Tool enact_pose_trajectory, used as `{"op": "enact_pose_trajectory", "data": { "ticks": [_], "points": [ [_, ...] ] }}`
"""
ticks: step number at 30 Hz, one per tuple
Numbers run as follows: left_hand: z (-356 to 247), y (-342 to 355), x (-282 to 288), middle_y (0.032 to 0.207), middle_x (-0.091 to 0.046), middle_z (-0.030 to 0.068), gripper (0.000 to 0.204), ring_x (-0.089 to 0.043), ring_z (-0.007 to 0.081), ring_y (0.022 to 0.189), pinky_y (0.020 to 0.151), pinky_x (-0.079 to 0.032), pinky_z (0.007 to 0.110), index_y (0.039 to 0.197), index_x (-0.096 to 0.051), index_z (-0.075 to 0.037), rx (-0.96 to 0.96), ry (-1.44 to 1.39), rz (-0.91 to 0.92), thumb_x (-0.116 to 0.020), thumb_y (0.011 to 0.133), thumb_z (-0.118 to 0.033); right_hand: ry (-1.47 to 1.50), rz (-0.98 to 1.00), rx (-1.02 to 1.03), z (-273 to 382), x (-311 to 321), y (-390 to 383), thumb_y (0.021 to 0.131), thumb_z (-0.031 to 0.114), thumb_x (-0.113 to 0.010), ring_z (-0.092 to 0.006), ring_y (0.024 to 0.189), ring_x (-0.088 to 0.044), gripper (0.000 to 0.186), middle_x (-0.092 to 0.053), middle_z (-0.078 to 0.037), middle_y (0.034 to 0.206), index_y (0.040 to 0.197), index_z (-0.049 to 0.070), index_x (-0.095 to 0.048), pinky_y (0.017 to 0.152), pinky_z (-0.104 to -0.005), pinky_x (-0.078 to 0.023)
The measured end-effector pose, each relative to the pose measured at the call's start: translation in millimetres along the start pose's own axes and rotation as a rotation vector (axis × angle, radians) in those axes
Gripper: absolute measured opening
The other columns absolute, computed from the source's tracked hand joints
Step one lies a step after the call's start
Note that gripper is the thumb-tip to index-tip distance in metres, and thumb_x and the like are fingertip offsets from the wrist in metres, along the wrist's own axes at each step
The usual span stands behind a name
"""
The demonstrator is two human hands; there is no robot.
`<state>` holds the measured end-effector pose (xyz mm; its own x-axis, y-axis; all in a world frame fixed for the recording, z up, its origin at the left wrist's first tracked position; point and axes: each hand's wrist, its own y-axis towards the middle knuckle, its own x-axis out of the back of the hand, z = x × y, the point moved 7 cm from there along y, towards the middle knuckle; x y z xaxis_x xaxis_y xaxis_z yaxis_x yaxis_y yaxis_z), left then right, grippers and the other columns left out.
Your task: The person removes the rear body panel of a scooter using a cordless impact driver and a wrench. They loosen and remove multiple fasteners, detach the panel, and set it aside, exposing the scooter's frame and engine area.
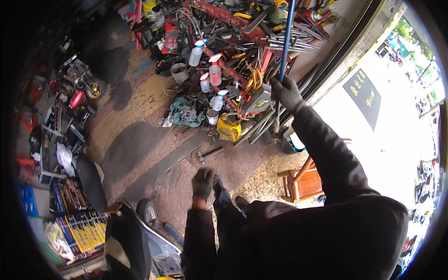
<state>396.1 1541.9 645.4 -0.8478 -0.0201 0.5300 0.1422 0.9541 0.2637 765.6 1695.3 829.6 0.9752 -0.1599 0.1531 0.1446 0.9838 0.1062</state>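
My right hand [288,94], in a dark glove, is wrapped round a long blue pole [286,46] beside the heap of tools. The pole runs up past the top edge of the view. Lower and to the left, my left hand [203,183], also gloved, hangs over the floor with its fingers curled in; nothing sticks out of it. What looks like a hammer [213,151] lies on the floor just beyond my left hand, apart from it. Close to my right hand, a grey and red device [258,100] rests at the heap's edge, with a yellow hook [255,78] above it.
Several spray bottles [215,73], a yellow container [228,127] and metal pipes [261,127] line the heap. A wooden stool [305,184] stands on the right by the bright doorway. Scooters, one with a black seat [87,179], and a shelf of boxes [86,233] are at left.
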Motion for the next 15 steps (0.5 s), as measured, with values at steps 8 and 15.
{"op": "enact_pose_trajectory", "data": {
  "ticks": [8, 15],
  "points": [
    [-34.3, 354.9, -177.9, 0.102, -0.068, 0.0076, 0.038, -0.062, 0.0150, 0.087, 0.077, -0.049, 0.030, 0.120, -0.057, -0.005, 0.067, -0.825, 0.398, -0.067, 0.084, -0.011, 0.123, 0.005, 0.027, 31.0, -16.5, -60.2, 0.094, 0.032, -0.059, -0.0073, 0.059, -0.052, 0.031, -0.054, 0.002, 0.077, 0.103, 0.002, -0.055, 0.054, -0.0225, -0.046],
    [-57.0, 423.6, -268.5, 0.107, -0.063, 0.0048, 0.054, -0.059, 0.0155, 0.097, 0.085, -0.050, 0.029, 0.126, -0.050, -0.005, -0.340, -0.329, 0.818, -0.067, 0.076, 0.007, -0.005, -0.213, -0.328, 11.9, 5.9, -95.5, 0.094, 0.025, -0.059, -0.0080, 0.061, -0.056, 0.022, -0.056, 0.000, 0.074, 0.099, 0.003, -0.056, 0.053, -0.0231, -0.046]
  ]
}}
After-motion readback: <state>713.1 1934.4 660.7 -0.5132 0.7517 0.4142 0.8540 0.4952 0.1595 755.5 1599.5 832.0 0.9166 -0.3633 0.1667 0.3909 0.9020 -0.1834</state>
